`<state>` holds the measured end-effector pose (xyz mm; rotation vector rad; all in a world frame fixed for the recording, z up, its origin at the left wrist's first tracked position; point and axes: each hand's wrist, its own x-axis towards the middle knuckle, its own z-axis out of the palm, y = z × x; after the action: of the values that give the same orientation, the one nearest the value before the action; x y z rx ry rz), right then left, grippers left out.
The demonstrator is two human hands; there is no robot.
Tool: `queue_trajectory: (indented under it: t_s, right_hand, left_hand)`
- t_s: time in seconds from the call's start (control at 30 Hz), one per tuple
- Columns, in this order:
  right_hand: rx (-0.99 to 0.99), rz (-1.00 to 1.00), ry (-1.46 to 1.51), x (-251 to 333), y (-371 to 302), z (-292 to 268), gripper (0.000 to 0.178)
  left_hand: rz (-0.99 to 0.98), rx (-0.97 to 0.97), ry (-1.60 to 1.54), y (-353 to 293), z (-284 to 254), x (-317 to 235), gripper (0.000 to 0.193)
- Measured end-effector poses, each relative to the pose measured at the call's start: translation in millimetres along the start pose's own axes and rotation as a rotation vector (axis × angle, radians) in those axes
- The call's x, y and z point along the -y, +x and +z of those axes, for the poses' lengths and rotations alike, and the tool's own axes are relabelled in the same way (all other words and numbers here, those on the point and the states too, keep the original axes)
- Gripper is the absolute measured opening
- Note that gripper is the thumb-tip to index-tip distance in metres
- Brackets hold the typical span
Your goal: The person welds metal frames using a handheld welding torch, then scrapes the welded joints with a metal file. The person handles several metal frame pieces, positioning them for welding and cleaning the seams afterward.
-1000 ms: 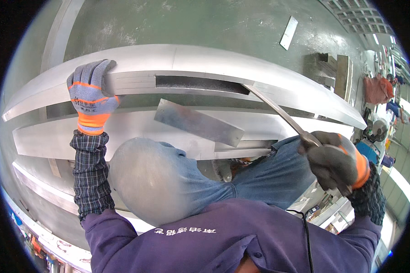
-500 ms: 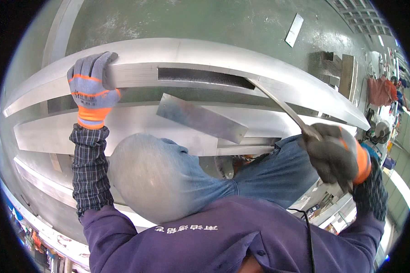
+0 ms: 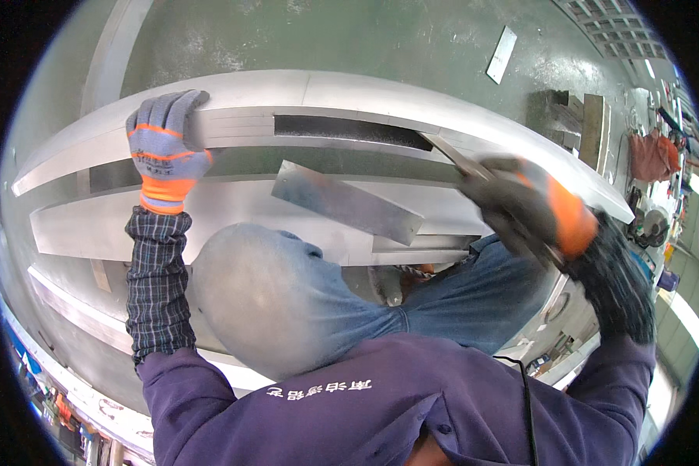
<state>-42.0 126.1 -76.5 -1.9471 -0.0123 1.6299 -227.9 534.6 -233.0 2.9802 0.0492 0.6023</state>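
Note:
A long silver metal profile [image 3: 380, 93] lies crosswise in front of me, with a dark rectangular slot [image 3: 349, 130] in its near face. My left hand [image 3: 165, 144], in a grey and orange glove, is wrapped over the profile's upper edge, left of the slot. My right hand [image 3: 532, 206], gloved and blurred by motion, grips what looks like a flat metal file [image 3: 449, 152]. Its tip is at the slot's right end; how far it reaches inside is hidden.
A second silver profile [image 3: 225, 203] lies nearer my legs, with a loose flat metal plate [image 3: 346, 206] slanting across it. Another small plate [image 3: 502, 56] is on the green floor [image 3: 326, 39]. Metal blocks [image 3: 594, 130] and a reddish cloth [image 3: 651, 155] are at the right.
My right hand has pushed the file leftward, closer to the slot's right end. My left hand keeps its hold on the profile; the whole view has shifted slightly.

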Motion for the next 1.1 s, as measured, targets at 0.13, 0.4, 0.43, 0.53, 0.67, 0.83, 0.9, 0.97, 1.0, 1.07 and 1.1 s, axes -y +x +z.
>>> queue_trajectory:
  t_s: [0.13,0.4,0.43,0.53,0.67,0.83,0.9,0.97,1.0,1.07,1.1]
  right_hand:
    - [0.043,0.056,0.012,14,5,10,0.037]
    - [0.010,0.025,-0.013,18,-14,8,0.038]
    - [0.093,0.006,0.134,9,10,7,0.040]
    - [0.017,0.037,0.084,11,24,18,0.034]
    - [-0.021,0.083,0.000,12,-59,8,0.042]
    - [-0.012,0.055,0.075,16,-5,21,0.035]
    - [-0.007,0.048,0.148,10,28,25,0.034]
    - [-0.024,-0.029,0.096,7,9,28,0.035]
    - [-0.042,0.010,0.022,10,-9,27,0.035]
    - [-0.038,0.122,-0.008,20,-51,20,0.036]
    - [-0.028,0.195,0.054,21,-66,19,0.036]
  left_hand:
    - [-0.004,0.013,0.003,-10,-5,4,0.069]
    - [0.010,-0.025,-0.053,-2,-2,-1,0.066]
    - [0.011,-0.032,-0.051,-2,1,-1,0.066]
    - [-0.003,-0.001,-0.021,-6,-4,-1,0.067]
    - [-0.026,0.009,-0.034,-17,-3,6,0.068]
    - [0.007,-0.044,-0.033,-6,1,-2,0.067]
    - [0.002,-0.047,-0.023,-5,1,-1,0.067]
    - [-0.021,0.011,-0.006,-5,0,-2,0.067]
    - [-0.016,0.006,-0.015,-8,-3,0,0.068]
    - [-0.036,-0.004,-0.027,-12,-5,1,0.068]
    - [-0.025,-0.008,-0.041,-11,-6,3,0.068]
